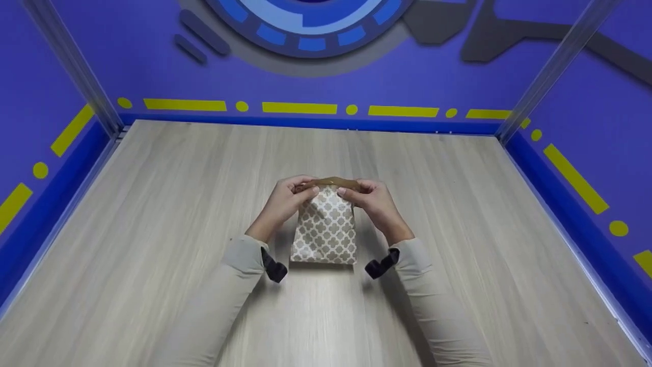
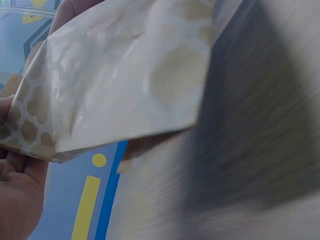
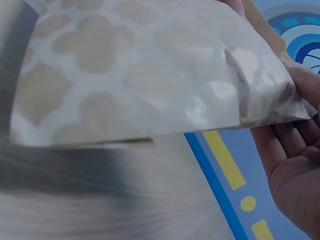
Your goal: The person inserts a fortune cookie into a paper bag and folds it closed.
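A paper bag (image 1: 325, 229) with a tan and white quatrefoil pattern stands out in the head view, its lower edge toward the person. Along its far end shows a plain brown strip (image 1: 333, 181). The left hand (image 1: 283, 202) pinches the far left corner, thumb on the patterned face and fingers behind. At the far right corner the right hand (image 1: 378, 204) pinches in the same way. Both wrist views show the creased, shiny face of the bag close up, and a shadow lies on the table below it. What the bag holds, if anything, is hidden.
The wood-grain table (image 1: 204, 178) spreads around the bag on all sides. Blue walls with yellow dashes (image 1: 299, 108) enclose its back and sides, with metal posts (image 1: 550, 71) at the corners. Black straps (image 1: 275, 267) hang at both wrists.
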Demonstrator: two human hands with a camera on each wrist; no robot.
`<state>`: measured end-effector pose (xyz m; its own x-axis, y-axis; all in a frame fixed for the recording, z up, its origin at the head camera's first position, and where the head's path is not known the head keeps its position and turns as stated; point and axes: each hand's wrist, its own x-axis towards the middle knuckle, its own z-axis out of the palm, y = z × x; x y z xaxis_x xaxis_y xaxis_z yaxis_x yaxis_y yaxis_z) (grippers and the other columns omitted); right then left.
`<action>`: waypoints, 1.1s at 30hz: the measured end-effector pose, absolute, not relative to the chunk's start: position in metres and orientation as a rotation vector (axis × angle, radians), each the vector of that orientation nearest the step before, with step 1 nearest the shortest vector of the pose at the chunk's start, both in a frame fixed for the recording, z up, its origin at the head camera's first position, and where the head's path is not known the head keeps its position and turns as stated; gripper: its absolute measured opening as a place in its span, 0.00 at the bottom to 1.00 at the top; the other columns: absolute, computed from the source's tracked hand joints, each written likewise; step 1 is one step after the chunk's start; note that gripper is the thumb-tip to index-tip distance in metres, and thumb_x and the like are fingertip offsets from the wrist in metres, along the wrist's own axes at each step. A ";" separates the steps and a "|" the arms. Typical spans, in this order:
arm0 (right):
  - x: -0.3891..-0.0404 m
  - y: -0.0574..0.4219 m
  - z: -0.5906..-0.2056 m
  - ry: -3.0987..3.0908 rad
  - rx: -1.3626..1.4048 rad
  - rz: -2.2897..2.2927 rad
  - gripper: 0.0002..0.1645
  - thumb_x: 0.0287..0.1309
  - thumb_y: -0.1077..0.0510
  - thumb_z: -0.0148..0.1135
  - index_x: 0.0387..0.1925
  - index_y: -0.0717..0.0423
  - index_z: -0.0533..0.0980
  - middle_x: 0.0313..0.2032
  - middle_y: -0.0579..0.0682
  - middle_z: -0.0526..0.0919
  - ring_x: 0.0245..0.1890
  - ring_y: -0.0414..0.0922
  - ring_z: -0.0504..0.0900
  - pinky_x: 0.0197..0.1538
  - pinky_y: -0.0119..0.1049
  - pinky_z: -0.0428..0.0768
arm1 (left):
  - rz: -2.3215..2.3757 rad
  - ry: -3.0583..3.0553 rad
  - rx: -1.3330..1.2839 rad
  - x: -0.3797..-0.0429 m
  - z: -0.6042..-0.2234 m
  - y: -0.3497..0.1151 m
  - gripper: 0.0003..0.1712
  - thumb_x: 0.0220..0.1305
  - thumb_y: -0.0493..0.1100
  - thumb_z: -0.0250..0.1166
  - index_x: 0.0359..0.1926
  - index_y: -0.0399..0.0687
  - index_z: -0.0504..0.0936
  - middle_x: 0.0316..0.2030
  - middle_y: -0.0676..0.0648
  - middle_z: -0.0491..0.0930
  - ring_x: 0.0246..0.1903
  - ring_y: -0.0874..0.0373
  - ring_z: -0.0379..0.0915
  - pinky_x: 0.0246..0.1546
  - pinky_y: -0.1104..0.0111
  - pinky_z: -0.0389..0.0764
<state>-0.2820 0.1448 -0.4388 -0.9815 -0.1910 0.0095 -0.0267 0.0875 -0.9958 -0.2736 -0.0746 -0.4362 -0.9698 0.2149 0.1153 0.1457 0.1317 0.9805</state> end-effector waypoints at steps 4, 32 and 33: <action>-0.283 0.147 -0.439 2.188 -0.278 -2.021 0.08 0.55 0.57 0.69 0.34 0.58 0.83 0.26 0.44 0.82 0.30 0.38 0.78 0.38 0.31 0.79 | 1.969 2.307 0.387 -0.272 -0.435 -0.079 0.13 0.64 0.39 0.63 0.49 0.43 0.83 0.38 0.47 0.83 0.32 0.61 0.73 0.34 0.71 0.74; -0.285 0.175 -0.446 2.160 -0.748 -1.805 0.19 0.64 0.59 0.60 0.54 0.61 0.78 0.51 0.49 0.82 0.43 0.40 0.82 0.47 0.33 0.81 | 1.649 2.500 0.974 -0.273 -0.441 -0.098 0.17 0.67 0.31 0.57 0.52 0.49 0.83 0.52 0.46 0.82 0.52 0.54 0.78 0.52 0.64 0.79; -0.285 0.175 -0.447 2.150 -0.753 -1.811 0.19 0.64 0.60 0.59 0.54 0.61 0.78 0.52 0.49 0.82 0.44 0.40 0.82 0.47 0.33 0.81 | 1.642 2.512 0.991 -0.273 -0.441 -0.098 0.18 0.67 0.31 0.57 0.52 0.49 0.83 0.52 0.46 0.82 0.52 0.55 0.78 0.51 0.64 0.79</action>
<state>-0.2851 0.1750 -0.4465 -0.8414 -0.5196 0.1485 -0.2347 0.1039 -0.9665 -0.2729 -0.0984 -0.4412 -0.8031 0.4887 0.3409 0.5083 0.2636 0.8198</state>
